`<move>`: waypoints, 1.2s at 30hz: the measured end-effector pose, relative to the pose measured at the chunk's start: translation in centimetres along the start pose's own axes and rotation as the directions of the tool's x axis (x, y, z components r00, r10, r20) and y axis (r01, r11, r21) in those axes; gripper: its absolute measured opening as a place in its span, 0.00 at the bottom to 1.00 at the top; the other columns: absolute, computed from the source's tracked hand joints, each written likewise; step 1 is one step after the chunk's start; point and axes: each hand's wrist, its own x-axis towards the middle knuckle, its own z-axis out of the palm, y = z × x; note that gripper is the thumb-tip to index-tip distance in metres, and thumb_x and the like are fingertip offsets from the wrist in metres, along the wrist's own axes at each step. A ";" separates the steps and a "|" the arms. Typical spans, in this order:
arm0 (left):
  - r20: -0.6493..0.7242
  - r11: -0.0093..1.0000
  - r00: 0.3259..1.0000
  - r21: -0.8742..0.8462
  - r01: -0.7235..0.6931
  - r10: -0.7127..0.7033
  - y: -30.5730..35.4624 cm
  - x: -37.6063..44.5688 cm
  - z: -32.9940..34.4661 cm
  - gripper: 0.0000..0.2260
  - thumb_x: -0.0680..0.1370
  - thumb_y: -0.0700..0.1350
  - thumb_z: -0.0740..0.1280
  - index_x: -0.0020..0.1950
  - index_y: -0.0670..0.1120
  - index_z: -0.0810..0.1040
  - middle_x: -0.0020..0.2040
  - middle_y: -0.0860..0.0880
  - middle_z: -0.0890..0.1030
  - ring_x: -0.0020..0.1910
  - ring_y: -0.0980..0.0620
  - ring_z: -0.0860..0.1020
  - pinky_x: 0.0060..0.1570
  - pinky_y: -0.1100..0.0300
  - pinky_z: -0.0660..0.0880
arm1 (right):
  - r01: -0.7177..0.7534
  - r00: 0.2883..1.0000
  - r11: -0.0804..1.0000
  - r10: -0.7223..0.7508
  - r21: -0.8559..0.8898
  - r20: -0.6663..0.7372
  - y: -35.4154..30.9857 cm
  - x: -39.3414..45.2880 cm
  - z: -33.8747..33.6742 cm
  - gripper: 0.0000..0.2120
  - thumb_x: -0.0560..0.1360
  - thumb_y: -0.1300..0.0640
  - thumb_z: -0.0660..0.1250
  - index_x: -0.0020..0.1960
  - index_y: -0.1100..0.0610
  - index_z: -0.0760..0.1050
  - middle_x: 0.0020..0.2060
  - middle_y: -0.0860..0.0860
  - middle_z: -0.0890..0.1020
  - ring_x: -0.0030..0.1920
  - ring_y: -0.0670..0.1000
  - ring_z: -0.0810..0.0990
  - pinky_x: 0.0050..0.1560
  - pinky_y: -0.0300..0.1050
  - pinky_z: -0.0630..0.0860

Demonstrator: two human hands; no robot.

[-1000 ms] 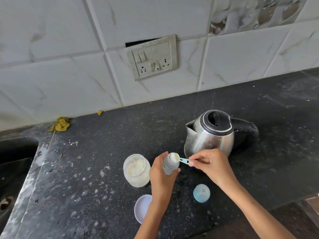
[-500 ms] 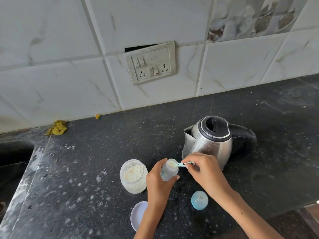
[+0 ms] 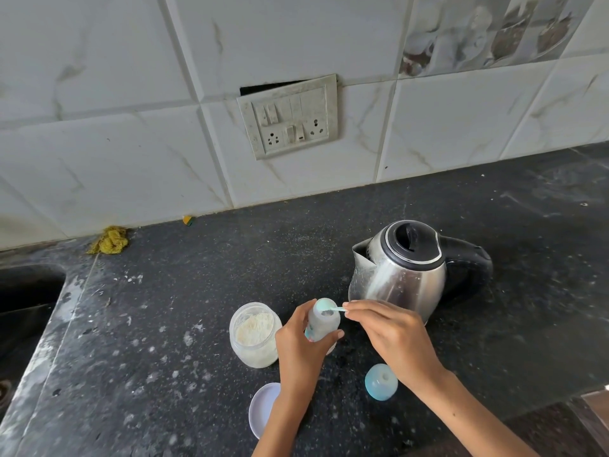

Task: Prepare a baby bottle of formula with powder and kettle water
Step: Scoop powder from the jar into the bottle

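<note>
My left hand (image 3: 301, 344) grips a small clear baby bottle (image 3: 323, 323), upright on the dark counter. My right hand (image 3: 392, 334) pinches the handle of a pale teal scoop (image 3: 329, 306), whose bowl is turned over the bottle's open mouth. An open glass jar of white powder (image 3: 255, 334) stands just left of the bottle. Behind my right hand, a steel kettle (image 3: 402, 275) with a black lid and handle stands with its lid shut. The bottle's blue teat cap (image 3: 380, 381) lies on the counter below my right hand.
The jar's white lid (image 3: 262, 409) lies near the counter's front edge, partly under my left forearm. A sink (image 3: 23, 301) opens at far left. A yellow scrubber (image 3: 108, 240) sits by the tiled wall. A switch plate (image 3: 290, 115) hangs on the wall.
The scoop has tipped over the bottle's mouth, bowl now facing down. The camera view has shifted slightly, so everything sits lower in the frame.
</note>
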 end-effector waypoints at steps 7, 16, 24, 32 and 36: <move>-0.004 1.000 1.000 0.008 0.018 -0.018 -0.2 0.3 0.1 0.26 0.63 0.46 0.81 0.58 0.52 0.78 0.51 0.59 0.83 0.53 0.59 0.80 0.54 0.57 0.78 | 0.007 1.000 0.999 -0.006 0.037 -0.008 0.7 -0.3 0.5 0.09 0.68 0.70 0.75 0.46 0.60 0.85 0.47 0.50 0.87 0.48 0.46 0.85 0.47 0.41 0.82; 0.012 0.999 1.000 0.043 0.011 -0.012 -0.1 0.4 -0.2 0.26 0.63 0.46 0.81 0.59 0.52 0.78 0.52 0.60 0.82 0.54 0.60 0.79 0.51 0.70 0.73 | -0.362 0.915 0.873 0.400 0.326 -0.056 0.6 0.8 0.1 0.09 0.68 0.67 0.76 0.46 0.58 0.85 0.41 0.45 0.87 0.42 0.39 0.84 0.43 0.33 0.81; 0.019 0.999 1.000 0.052 -0.012 0.011 -0.4 0.4 -0.5 0.26 0.64 0.46 0.81 0.59 0.53 0.78 0.52 0.60 0.82 0.53 0.61 0.79 0.54 0.60 0.76 | 0.002 0.998 0.999 -0.005 0.038 0.058 0.7 0.5 0.7 0.08 0.69 0.69 0.73 0.45 0.60 0.85 0.45 0.50 0.87 0.48 0.47 0.85 0.50 0.40 0.81; 0.013 0.999 0.999 0.036 -0.040 0.039 -0.7 0.3 -0.6 0.24 0.63 0.43 0.81 0.54 0.57 0.76 0.49 0.60 0.82 0.51 0.61 0.80 0.50 0.65 0.76 | 0.037 0.997 0.999 -0.039 0.039 0.061 0.6 0.3 0.9 0.09 0.69 0.70 0.74 0.47 0.61 0.84 0.47 0.51 0.86 0.50 0.47 0.84 0.50 0.41 0.81; 0.011 0.998 0.999 0.034 -0.051 0.051 -0.6 0.3 -0.6 0.24 0.64 0.43 0.81 0.53 0.57 0.75 0.49 0.59 0.82 0.50 0.61 0.79 0.46 0.69 0.75 | 0.044 0.998 0.999 -0.045 0.020 0.049 0.5 0.3 1.0 0.06 0.73 0.66 0.69 0.46 0.60 0.84 0.46 0.50 0.86 0.49 0.47 0.84 0.50 0.40 0.81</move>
